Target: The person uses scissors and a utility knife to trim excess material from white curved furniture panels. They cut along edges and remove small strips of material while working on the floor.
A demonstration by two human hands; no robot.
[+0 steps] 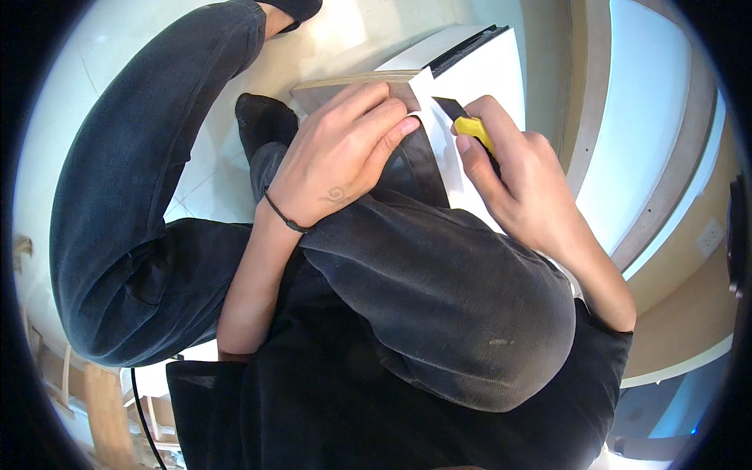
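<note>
My right hand [529,176] is wrapped round a utility knife [473,128] with a yellow and black body. Its dark front end points up and left, close to a white strip [441,153] along the edge of a grey-brown board [421,164]. My left hand [341,149], a dark cord round its wrist, has curled fingers at the board's top corner. Thumb and forefinger pinch the upper part of the white strip there. Whether the knife's blade touches the strip cannot be made out.
Beyond the board stands a white panel [493,82] with a black-edged top. My bent knee [462,313] rises between my arms, and my other leg [141,172] lies at the left. Curved wooden-edged shelving [591,102] stands at the right, and a black cable [141,415] hangs at lower left.
</note>
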